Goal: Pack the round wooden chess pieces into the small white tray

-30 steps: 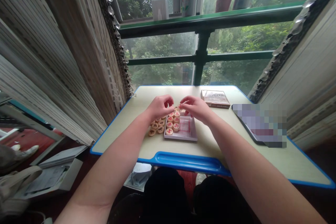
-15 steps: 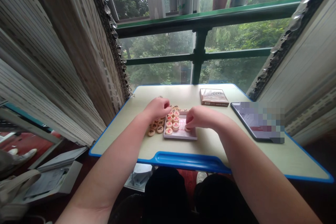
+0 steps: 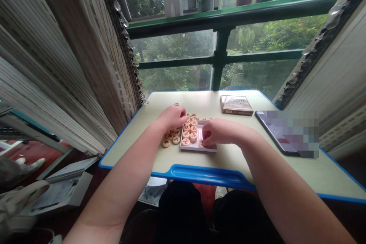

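A shallow white box [image 3: 211, 150] lies on the table, with round wooden Chinese chess pieces [image 3: 193, 137] with red characters set in two columns along its left side. My right hand [image 3: 219, 131] reaches into the right part of the box, its fingers closed on a Chinese chess piece [image 3: 201, 144] low at the box floor. At the box's far left corner, my left hand [image 3: 173, 116] is closed with fingers curled; what it holds, if anything, is hidden. Loose pieces with dark characters [image 3: 176, 140] lie left of the box, partly under my left hand, and others lie behind it.
A flat brown box [image 3: 236, 105] rests at the back right of the table [image 3: 137, 148]. A phone [image 3: 276, 133], partly blurred out, lies on the right. The blue pencil groove [image 3: 210, 174] runs along the near edge. Cans and cups stand on the window ledge [image 3: 237, 14].
My right hand has brought the piece slightly towards the near edge of the box. My left hand stays at the far left corner. The whole view has shifted slightly.
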A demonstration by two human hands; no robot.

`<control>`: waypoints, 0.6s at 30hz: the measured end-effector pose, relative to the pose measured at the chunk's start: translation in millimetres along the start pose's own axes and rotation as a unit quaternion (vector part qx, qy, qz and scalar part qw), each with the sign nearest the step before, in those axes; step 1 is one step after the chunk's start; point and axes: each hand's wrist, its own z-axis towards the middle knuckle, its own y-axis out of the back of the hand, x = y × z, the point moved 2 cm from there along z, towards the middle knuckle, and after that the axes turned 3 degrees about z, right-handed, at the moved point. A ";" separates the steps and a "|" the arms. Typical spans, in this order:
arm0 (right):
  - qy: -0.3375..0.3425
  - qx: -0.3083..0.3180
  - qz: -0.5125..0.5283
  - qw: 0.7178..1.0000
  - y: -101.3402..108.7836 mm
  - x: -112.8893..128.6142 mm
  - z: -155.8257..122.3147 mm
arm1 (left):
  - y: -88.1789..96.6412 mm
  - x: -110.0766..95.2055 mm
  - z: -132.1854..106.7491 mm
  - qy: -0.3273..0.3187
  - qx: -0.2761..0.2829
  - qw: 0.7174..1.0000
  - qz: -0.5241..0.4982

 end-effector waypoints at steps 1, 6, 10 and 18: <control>0.003 -0.002 -0.006 1.000 0.2 0.7 -0.1 | 0.2 0.2 0.0 0.002 0.001 1.000 0.000; 0.008 0.010 -0.003 1.000 0.7 0.3 -1.2 | 0.8 0.0 -0.2 0.001 0.000 1.000 -0.001; 0.015 0.015 0.002 1.000 -1.1 -3.0 -0.8 | 0.4 1.0 0.0 0.008 0.002 1.000 0.000; 0.019 -0.005 0.006 1.000 -1.6 -0.1 -0.7 | -2.2 2.6 -0.2 0.012 0.011 1.000 -0.001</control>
